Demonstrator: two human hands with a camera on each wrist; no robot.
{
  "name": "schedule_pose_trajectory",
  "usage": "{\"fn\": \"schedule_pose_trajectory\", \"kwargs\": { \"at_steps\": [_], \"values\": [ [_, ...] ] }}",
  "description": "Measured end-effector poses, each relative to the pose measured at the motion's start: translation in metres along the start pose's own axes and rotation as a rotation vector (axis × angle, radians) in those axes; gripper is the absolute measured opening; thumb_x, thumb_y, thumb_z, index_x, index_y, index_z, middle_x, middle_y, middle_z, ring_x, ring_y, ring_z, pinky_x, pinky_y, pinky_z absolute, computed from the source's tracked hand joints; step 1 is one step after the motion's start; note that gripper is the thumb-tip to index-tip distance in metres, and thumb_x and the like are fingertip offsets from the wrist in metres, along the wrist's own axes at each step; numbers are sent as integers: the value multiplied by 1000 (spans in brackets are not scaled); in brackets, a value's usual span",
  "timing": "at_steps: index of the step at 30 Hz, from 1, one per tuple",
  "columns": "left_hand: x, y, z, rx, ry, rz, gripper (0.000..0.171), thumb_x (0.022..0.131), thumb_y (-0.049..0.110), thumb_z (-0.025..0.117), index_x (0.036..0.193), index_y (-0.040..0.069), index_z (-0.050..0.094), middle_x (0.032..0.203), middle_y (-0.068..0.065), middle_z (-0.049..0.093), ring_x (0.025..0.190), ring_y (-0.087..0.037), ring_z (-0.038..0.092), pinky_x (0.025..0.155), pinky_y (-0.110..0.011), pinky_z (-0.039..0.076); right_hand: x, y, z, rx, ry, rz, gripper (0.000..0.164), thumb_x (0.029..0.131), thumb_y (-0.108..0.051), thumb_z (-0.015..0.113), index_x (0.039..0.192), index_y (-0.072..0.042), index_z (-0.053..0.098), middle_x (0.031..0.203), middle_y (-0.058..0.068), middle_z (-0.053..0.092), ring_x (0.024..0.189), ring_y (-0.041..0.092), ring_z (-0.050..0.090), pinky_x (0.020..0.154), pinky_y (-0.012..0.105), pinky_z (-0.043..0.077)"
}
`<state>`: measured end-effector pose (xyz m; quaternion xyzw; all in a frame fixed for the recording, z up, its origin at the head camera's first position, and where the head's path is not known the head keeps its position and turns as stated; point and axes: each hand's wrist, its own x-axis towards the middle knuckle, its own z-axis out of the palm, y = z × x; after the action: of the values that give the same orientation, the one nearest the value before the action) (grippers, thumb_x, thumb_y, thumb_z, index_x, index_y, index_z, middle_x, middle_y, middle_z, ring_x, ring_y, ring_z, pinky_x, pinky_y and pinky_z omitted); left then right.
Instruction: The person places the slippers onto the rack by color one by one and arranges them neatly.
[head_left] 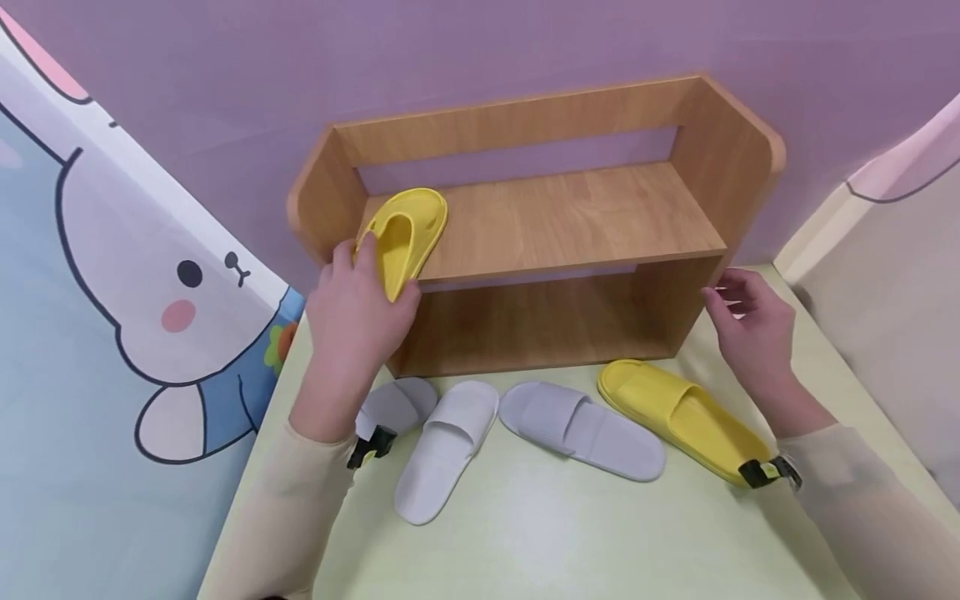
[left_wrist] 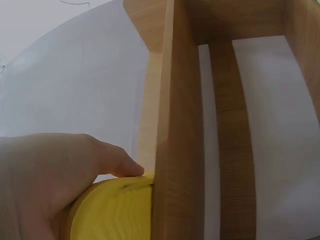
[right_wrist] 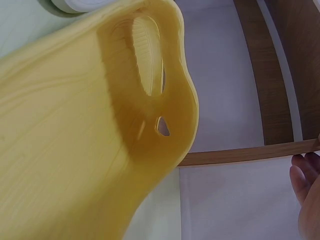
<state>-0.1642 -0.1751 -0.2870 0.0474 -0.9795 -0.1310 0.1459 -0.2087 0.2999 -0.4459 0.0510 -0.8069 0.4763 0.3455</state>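
My left hand (head_left: 360, 312) grips a yellow slipper (head_left: 420, 218) by its heel end, thumb on one side and fingers on the other. The slipper is at the left end of the upper board of a small wooden rack (head_left: 555, 212), toe toward the back. In the left wrist view, the yellow sole (left_wrist: 117, 210) is right against the rack's wooden edge. My right hand (head_left: 753, 321) is beside the rack's right side panel, fingers loosely bent and fingertips right at the panel's front edge. Another yellow slipper (head_left: 660, 400) lies on the table near the right wrist.
In front of the rack, a white slipper (head_left: 447, 450) and a pale grey slipper (head_left: 581, 429) lie on the pale table (head_left: 525, 542). A darker grey slipper (head_left: 401, 404) is partly hidden by the left wrist. Behind stands a purple wall (head_left: 525, 50); a rabbit-printed sheet (head_left: 187, 325) hangs left.
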Motion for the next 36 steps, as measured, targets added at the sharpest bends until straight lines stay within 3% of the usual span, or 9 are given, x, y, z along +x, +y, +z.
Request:
{"fn": "schedule_pose_trajectory", "kwargs": {
  "at_steps": [5, 10, 20, 26, 36],
  "values": [
    [-1, 1, -8, 12, -66, 35, 101, 96, 64, 68, 173, 8, 32, 169, -23, 39, 143, -47, 44, 104, -73, 50, 0, 2, 1, 4, 6, 0, 23, 98, -2, 80, 120, 3, 77, 103, -23, 72, 82, -10, 66, 75, 7, 50],
    [-10, -4, -18, -61, -137, 55, 116, 92, 74, 70, 177, 12, 21, 177, -19, 30, 149, -47, 38, 107, -76, 50, 1, 3, 3, 10, 7, -6, 23, 98, -1, 80, 120, 3, 77, 103, -20, 73, 82, -10, 66, 75, 7, 50],
    [-25, -22, -29, -196, -135, 156, 116, 90, 60, 84, 178, 19, 21, 179, -11, 26, 148, -40, 38, 102, -65, 57, 5, -2, 4, 14, 2, -6, 23, 100, -6, 79, 121, 3, 77, 101, -30, 69, 83, -9, 66, 76, 9, 51],
    [-29, -27, -23, -246, -148, 167, 111, 89, 54, 87, 176, 20, 27, 178, -9, 28, 148, -38, 37, 102, -63, 55, 4, -3, 3, 24, 8, 7, 24, 101, -8, 78, 122, 3, 77, 101, -30, 70, 82, -8, 66, 75, 10, 51],
    [-26, -19, -1, -258, -39, 86, 110, 88, 62, 85, 173, 16, 35, 176, -11, 31, 150, -38, 38, 109, -63, 54, 5, -1, 2, 35, 13, 9, 24, 100, -7, 79, 122, 4, 78, 101, -29, 71, 81, -8, 66, 75, 10, 51]
  ]
}}
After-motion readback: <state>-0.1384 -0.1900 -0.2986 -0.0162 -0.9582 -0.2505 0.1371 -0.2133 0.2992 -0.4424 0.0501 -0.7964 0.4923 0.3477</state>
